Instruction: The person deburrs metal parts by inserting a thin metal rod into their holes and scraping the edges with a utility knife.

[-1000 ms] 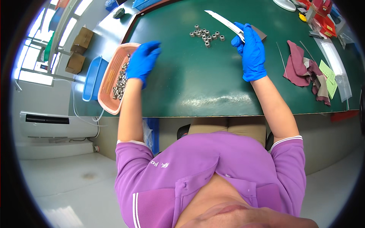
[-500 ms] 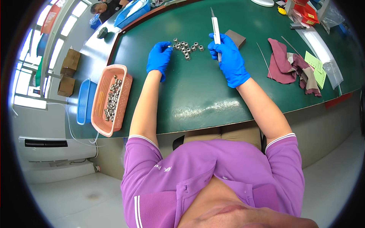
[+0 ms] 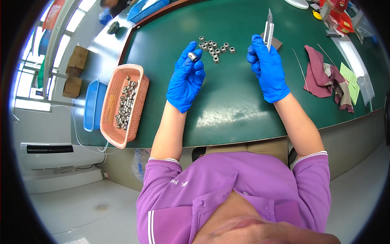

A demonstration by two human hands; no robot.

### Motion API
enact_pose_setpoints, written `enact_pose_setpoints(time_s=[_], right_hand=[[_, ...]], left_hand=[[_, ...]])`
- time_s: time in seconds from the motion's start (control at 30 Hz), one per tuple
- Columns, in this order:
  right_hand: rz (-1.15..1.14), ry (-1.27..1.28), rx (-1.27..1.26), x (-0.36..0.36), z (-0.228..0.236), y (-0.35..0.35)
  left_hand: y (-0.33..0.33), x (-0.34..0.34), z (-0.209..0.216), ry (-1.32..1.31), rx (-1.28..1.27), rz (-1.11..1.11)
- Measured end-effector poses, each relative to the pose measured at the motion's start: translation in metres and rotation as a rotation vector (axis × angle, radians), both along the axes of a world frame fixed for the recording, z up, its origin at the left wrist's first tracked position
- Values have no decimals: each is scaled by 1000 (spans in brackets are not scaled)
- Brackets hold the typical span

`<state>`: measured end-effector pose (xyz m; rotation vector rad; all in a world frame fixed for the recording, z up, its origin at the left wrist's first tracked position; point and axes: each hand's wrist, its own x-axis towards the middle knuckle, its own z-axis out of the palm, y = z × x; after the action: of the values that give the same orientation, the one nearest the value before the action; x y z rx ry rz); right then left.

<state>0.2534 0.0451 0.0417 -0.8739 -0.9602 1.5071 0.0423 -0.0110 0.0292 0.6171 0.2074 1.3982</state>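
My left hand (image 3: 186, 84), in a blue glove, pinches a small metal fitting (image 3: 193, 57) between thumb and fingers, raised above the green table. A white-handled utility knife (image 3: 268, 34) is gripped in my right hand (image 3: 269, 75), also gloved in blue, its blade pointing up and away from me. On the tabletop between and beyond the hands lies a loose group of similar round metal fittings (image 3: 217, 51). Partly hidden behind my right hand is a grey-brown block (image 3: 277, 43).
A salmon-coloured plastic basket (image 3: 139, 106) holding many metal fittings stands at left, beside a blue basket (image 3: 92, 105). At right lie a maroon cloth (image 3: 319, 77), thin rods (image 3: 300, 67) and green paper slips (image 3: 350, 83). A red bin (image 3: 341, 21) sits far right.
My left hand has come away from the group of fittings, turned palm up with a fitting in its fingers. The right hand with the knife has drawn slightly nearer; the view has shifted a little.
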Motion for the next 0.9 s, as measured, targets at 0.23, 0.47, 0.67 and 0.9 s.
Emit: enact_pose_setpoints(time_s=[0.23,0.47,0.67,0.9], right_hand=[[83,-54,11,1,-1,-3],[53,-71,-35,-4,3,-9],[-103,-304,196,8,-4,8],[-550,-426,340,80,14,50]], left_hand=[[-2,3,0,153,-123,228],[-1,2,-4,176,-93,220],[0,3,-8,71,-120,159],[0,8,-9,169,-205,268]])
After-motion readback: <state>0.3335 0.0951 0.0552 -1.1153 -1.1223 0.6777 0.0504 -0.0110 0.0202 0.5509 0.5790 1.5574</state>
